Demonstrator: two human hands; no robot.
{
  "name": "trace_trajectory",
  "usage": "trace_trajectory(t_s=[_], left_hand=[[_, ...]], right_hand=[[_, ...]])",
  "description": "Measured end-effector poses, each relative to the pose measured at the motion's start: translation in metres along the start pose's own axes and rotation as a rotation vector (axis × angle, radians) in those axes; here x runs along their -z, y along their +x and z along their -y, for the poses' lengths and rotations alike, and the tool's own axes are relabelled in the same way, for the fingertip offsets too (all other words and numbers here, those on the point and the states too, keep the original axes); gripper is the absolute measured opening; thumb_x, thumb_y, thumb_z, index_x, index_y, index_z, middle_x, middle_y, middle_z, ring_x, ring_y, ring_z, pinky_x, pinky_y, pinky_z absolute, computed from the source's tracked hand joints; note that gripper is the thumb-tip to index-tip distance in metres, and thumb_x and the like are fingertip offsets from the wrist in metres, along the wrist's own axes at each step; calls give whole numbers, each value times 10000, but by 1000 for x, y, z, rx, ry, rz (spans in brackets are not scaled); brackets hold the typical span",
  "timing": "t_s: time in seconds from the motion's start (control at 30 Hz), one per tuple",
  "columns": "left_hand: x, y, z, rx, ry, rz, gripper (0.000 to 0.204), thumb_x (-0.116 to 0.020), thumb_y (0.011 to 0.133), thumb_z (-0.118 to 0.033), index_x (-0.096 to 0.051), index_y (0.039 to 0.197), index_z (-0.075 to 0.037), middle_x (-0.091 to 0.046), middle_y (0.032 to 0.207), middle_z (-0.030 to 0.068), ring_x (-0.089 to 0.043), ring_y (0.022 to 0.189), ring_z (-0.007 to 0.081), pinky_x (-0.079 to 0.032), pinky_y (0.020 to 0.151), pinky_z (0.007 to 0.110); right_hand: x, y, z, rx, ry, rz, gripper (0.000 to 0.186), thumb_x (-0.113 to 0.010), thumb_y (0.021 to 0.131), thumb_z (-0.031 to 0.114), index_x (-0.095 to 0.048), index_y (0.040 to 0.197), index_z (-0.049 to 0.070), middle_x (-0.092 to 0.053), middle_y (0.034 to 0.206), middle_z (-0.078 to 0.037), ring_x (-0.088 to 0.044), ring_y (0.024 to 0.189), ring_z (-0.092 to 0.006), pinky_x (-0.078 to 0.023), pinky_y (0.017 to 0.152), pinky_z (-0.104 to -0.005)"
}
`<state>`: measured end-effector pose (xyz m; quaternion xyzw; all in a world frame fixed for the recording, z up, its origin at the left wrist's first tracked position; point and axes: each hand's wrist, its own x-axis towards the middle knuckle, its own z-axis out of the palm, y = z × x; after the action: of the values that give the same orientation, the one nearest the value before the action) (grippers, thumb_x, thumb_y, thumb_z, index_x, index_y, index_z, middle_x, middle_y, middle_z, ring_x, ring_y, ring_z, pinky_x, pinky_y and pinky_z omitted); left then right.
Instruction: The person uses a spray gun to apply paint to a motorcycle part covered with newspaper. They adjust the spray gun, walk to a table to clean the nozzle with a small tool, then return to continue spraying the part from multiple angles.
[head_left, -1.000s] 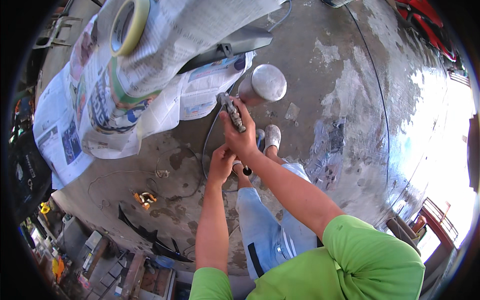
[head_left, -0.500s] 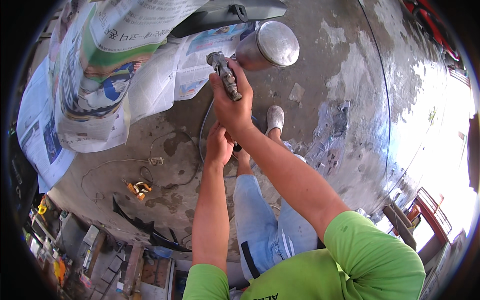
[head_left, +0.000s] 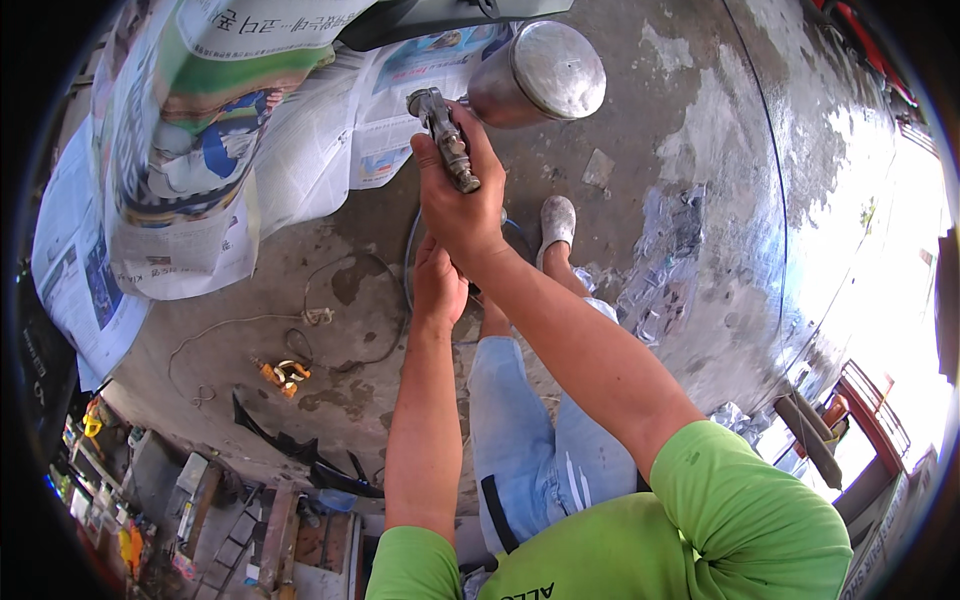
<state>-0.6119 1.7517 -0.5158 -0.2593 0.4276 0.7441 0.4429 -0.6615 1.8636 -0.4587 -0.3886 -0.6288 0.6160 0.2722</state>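
Right hand (head_left: 460,208) wraps silver metal spray gun (head_left: 442,128), poised near white printed newspaper (head_left: 298,172); left hand (head_left: 437,288) curled, hold unclear; steadiness seems needed.

From far away, I look through one fisheye camera, worn on the person's head. It faces steeply downward, over the green shirt (head_left: 600,540), which is very near at the lower edge. The left hand (head_left: 438,285) and the right hand (head_left: 463,210) are somewhat farther, and the floor (head_left: 700,110) lies beyond them, bending toward the dark round rim.
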Motion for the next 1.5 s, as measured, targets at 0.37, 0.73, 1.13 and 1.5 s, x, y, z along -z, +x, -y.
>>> trace_trajectory(t_s=[0.37, 0.73, 1.13, 1.5], left_hand=[[1, -16, -5, -5, 61, 52, 427, -531, 1070, -209, -464, 1460, -48, -542, 1421, 82, -554, 1292, 171, -476, 1060, 360], [-27, -37, 0, -68, 87, -97, 319, -575, 1030, -337, -609, 1209, -75, -641, 1061, 29, -630, 859, 120, -519, 687, 307], [-55, -80, 5, -124, 28, -144, 386, -607, 1011, -381, -620, 1172, -31, -660, 984, 62, -648, 825, 182, -544, 699, 330], [-85, -103, -16, -218, 333, -141, 390, -594, 1022, -334, -609, 1241, -12, -702, 954, 107, -667, 798, 180, -561, 714, 314]], right_hand=[[0, -7, 24, -63, -25, 39, 463, -744, 935, 171, -570, 1360, 112, -724, 1080, -177, -694, 930, -313, -536, 841, -365], [7, -16, 31, -10, -65, 111, 466, -741, 941, 163, -554, 1364, 104, -717, 1046, -161, -693, 888, -273, -526, 826, -344], [43, -19, 90, -143, 58, 276, 456, -751, 933, 137, -568, 1346, 78, -714, 1039, -156, -690, 876, -262, -531, 806, -344], [53, -19, 122, 64, 145, 159, 455, -755, 927, 72, -571, 1343, 47, -705, 1060, -118, -641, 894, -158, -516, 812, -294]])
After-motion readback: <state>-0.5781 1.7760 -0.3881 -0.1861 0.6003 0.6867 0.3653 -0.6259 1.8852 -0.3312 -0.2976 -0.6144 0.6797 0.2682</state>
